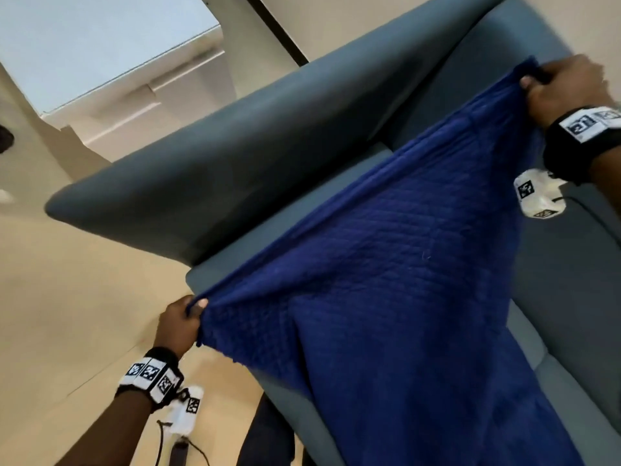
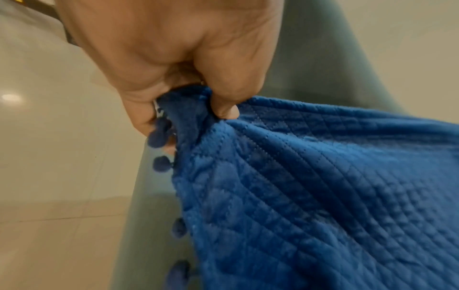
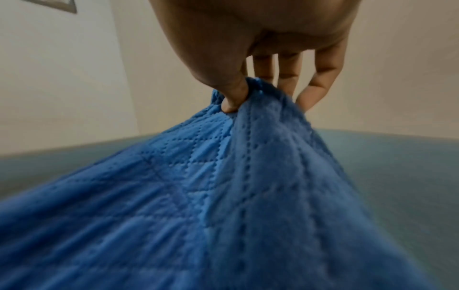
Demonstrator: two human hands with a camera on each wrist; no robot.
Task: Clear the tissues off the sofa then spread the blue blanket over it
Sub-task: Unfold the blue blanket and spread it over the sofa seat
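Note:
A quilted blue blanket point(image 1: 386, 280) with pom-pom trim hangs stretched above the grey-blue sofa point(image 1: 235, 169). My left hand point(image 1: 188, 317) grips one top corner near the sofa's left end, fingers curled into the cloth point(image 2: 188, 109). My right hand point(image 1: 551, 82) pinches the other top corner up by the backrest, thumb pressing the fold point(image 3: 248, 94). The top edge runs taut between both hands, and the rest drapes down over the seat front. No tissues show on the visible sofa parts.
Beige tiled floor point(image 1: 67, 280) lies left of the sofa. A white cabinet point(image 1: 134, 95) stands beyond its backrest. The sofa seat point(image 1: 564, 297) shows to the right of the blanket. My legs stand near the sofa's front.

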